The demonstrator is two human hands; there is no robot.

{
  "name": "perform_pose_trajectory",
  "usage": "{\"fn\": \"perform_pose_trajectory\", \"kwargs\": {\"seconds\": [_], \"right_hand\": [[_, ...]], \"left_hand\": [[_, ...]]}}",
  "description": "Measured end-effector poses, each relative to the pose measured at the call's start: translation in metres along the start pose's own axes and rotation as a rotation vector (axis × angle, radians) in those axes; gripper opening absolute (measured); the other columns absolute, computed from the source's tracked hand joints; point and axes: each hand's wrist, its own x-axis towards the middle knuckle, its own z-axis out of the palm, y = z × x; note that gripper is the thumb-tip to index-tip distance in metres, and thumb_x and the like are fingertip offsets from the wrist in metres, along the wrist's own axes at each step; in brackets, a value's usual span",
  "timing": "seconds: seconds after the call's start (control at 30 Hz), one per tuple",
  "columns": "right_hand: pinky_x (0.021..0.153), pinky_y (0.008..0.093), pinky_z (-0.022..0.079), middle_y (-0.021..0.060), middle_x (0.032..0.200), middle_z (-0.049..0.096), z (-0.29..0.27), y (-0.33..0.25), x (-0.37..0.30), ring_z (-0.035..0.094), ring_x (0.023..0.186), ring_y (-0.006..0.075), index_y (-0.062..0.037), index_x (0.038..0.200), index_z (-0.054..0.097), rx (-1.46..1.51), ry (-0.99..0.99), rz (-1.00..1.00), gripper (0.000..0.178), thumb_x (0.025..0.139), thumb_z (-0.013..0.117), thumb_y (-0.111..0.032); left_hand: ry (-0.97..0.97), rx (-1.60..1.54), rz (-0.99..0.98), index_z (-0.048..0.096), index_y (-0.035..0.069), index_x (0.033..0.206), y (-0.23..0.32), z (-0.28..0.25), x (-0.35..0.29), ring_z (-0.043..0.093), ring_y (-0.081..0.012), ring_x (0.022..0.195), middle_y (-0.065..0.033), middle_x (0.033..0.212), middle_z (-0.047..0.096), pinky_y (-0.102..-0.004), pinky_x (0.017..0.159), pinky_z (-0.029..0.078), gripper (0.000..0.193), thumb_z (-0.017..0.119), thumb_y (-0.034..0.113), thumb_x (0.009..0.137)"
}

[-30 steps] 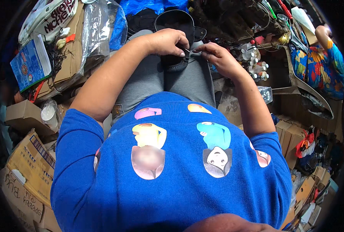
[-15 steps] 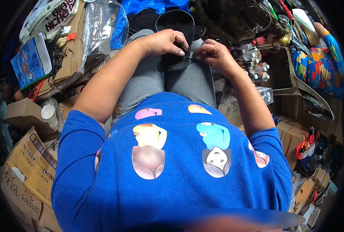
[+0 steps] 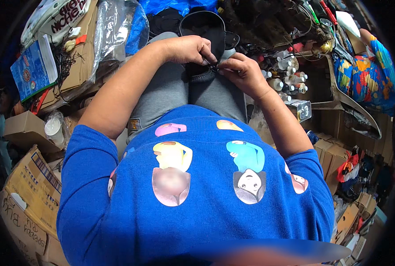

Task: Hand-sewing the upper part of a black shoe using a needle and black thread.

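A black shoe (image 3: 202, 27) lies across my lap between my knees, its oval opening facing up and a row of stitching along its near rim. My left hand (image 3: 193, 49) reaches over it from the left, fingers closed on the shoe's edge. From the right, my right hand (image 3: 244, 73) pinches thumb and forefinger together right beside that edge, nearly touching the left fingertips. Whatever is in this pinch is too small to make out. Under the shoe are my grey trousers (image 3: 159, 91).
Several small bottles (image 3: 290, 75) and a clear square container (image 3: 300, 108) stand to the right. On the left are a blue book (image 3: 33, 68), an open cardboard box (image 3: 29, 126) and a white cup (image 3: 53, 127). Plastic bags (image 3: 115, 31) and tools crowd the far side.
My right hand has shifted slightly down, its fingertips meeting closer to the shoe's edge. My left fingers have lowered a little along the rim. The shoe stays about where it was.
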Motion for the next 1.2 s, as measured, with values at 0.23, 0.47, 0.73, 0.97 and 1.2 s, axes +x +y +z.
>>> {"fn": "perform_pose_trajectory", "kwargs": {"seconds": [0.23, 0.47, 0.73, 0.97, 1.2], "right_hand": [[0.068, 0.041, 0.05, 0.0122, 0.083, 0.059, -0.015, -0.033, 0.013, 0.062, 0.077, 0.0322, -0.0096, 0.085, 0.067, -0.363, -0.205, -0.098, 0.012, 0.077, 0.057, -0.01], [0.073, 0.0419, 0.05, 0.0153, 0.086, 0.059, -0.012, -0.04, 0.026, 0.061, 0.084, 0.0327, -0.0069, 0.085, 0.068, -0.528, -0.261, -0.093, 0.016, 0.075, 0.054, -0.007], [0.073, 0.0384, 0.049, 0.0151, 0.085, 0.06, 0.013, -0.021, 0.022, 0.061, 0.083, 0.033, -0.0079, 0.089, 0.07, -0.42, -0.163, 0.053, 0.015, 0.076, 0.063, -0.009], [0.061, 0.0246, 0.044, -0.0024, 0.072, 0.059, -0.018, -0.002, -0.009, 0.052, 0.066, 0.0077, -0.0012, 0.085, 0.067, 0.534, -0.147, 0.524, 0.026, 0.084, 0.068, -0.028], [0.095, 0.0353, 0.041, 0.0042, 0.108, 0.061, -0.063, 0.027, -0.058, 0.054, 0.086, 0.0119, -0.0045, 0.118, 0.059, 1.841, -0.045, 0.199, 0.041, 0.085, 0.064, -0.028]], "left_hand": [[-0.012, 0.132, 0.004, 0.068, 0.008, 0.107, 0.005, 0.001, 0.0, 0.053, -0.0198, 0.082, -0.0062, 0.085, 0.051, -0.0287, 0.077, 0.043, 0.033, 0.065, 0.002, 0.075], [0.267, 0.195, 0.078, 0.069, 0.006, 0.092, -0.003, 0.009, 0.007, 0.062, -0.0204, 0.085, -0.0064, 0.09, 0.059, -0.0311, 0.078, 0.051, 0.029, 0.072, -0.003, 0.065], [0.399, 0.251, 0.107, 0.066, 0.007, 0.096, -0.003, 0.018, 0.003, 0.06, -0.024, 0.095, -0.008, 0.105, 0.054, -0.0318, 0.081, 0.05, 0.035, 0.076, 0.003, 0.062], [0.671, 0.244, -0.094, 0.057, 0.008, 0.116, 0.024, 0.055, -0.066, 0.058, -0.0334, 0.103, -0.0157, 0.117, 0.058, -0.0369, 0.088, 0.047, 0.043, 0.07, 0.011, 0.075], [0.244, 0.051, -0.591, 0.066, -0.001, 0.095, 0.035, -0.001, -0.132, 0.062, -0.0143, 0.075, -0.0094, 0.078, 0.066, -0.0291, 0.071, 0.049, 0.019, 0.064, 0.014, 0.082]]}}
